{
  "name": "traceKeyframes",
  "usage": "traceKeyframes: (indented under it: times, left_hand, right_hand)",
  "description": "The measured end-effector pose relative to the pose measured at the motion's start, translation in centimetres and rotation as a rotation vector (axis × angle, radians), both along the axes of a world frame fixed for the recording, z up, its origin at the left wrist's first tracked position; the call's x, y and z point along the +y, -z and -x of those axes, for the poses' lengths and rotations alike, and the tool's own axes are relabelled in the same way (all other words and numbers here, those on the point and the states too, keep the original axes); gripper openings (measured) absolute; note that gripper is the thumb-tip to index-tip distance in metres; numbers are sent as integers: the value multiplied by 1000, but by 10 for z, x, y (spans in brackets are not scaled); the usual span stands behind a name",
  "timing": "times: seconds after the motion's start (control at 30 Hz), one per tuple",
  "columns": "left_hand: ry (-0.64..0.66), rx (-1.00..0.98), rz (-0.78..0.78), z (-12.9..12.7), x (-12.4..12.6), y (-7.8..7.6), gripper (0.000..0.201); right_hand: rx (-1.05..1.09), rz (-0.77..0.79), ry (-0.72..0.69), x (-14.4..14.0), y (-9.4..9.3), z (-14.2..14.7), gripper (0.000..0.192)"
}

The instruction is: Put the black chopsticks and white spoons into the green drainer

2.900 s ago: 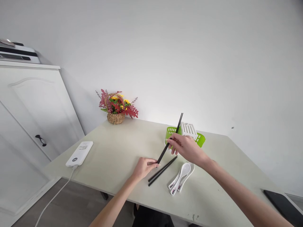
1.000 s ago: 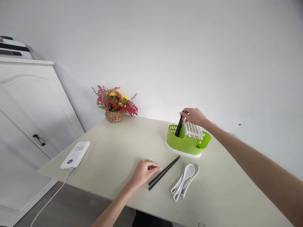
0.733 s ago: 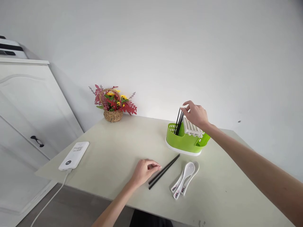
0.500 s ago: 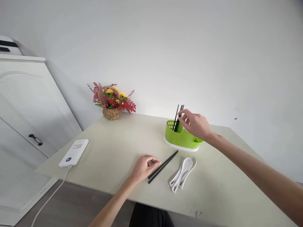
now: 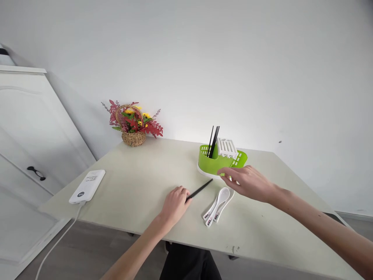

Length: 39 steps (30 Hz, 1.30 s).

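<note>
Black chopsticks [image 5: 201, 188] slant across the table, their near ends covered by my left hand [image 5: 176, 201], whose fingers are closed over them. My right hand [image 5: 242, 179] is empty, thumb and fingers a little apart, in front of the green utensil holder [image 5: 208, 165] and above the spoons. More chopsticks [image 5: 214, 142] stand in the holder's left compartment. A white slotted rack [image 5: 227, 147] tops its middle. Several white spoons [image 5: 217, 206] lie overlapped on the table, handles toward me, right of the chopsticks under my left hand.
At the back left of the table [image 5: 136, 194] stands a wicker basket of artificial flowers [image 5: 133, 138]. A white power bank [image 5: 88, 186] with a cable lies near the left edge. A white cabinet [image 5: 37, 128] is beside the table, and a wall runs behind.
My right hand has left the standing chopsticks and come down toward me, uncovering the white rack. My left hand has closed over the chopsticks on the table. The view has shifted slightly.
</note>
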<state>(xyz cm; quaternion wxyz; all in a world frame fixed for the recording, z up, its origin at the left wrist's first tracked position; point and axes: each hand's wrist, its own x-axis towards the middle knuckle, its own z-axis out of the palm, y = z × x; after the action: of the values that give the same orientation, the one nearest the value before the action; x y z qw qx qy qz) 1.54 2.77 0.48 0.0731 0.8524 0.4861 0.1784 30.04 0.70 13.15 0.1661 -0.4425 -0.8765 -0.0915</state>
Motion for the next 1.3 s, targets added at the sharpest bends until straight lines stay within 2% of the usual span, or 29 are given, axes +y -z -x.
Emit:
traceKeyframes:
  times: [0.13, 0.23, 0.33, 0.43, 0.53, 0.6, 0.67, 0.77, 0.83, 1.0, 1.3]
  left_hand:
    - [30, 302, 17, -7, 8, -12, 17]
    - [40, 330, 79, -7, 13, -19, 25]
    - [10, 105, 125, 0, 18, -27, 6]
    - [13, -203, 161, 7, 18, -36, 15]
    - [51, -549, 294, 10, 14, -40, 19]
    - [71, -744, 413, 7, 11, -38, 25]
    - [82, -857, 499, 3, 7, -33, 30]
    - [91, -929, 564, -4, 4, -23, 34]
    - [104, -954, 590, -6, 2, -17, 35]
    - [101, -997, 601, -4, -1, -5, 37]
    - [71, -906, 615, 9, -1, 7, 35]
  right_hand:
    - [-6, 75, 37, -3, -1, -3, 32]
    - [12, 106, 43, 0, 2, -2, 32]
    - [55, 86, 66, 4, 5, 0, 29]
    - [187, 55, 91, 8, 1, 5, 27]
    - [373, 64, 123, 11, -9, 12, 28]
    - [461, 119, 154, 12, -16, 19, 40]
    - [510, 200, 160, 14, -21, 27, 51]
    - [560, 320, 110, 16, -26, 41, 45]
    - [574, 372, 80, 15, -28, 49, 38]
    - [548, 417, 48, 11, -31, 61, 43]
    - [571, 468, 31, 12, -28, 72, 36]
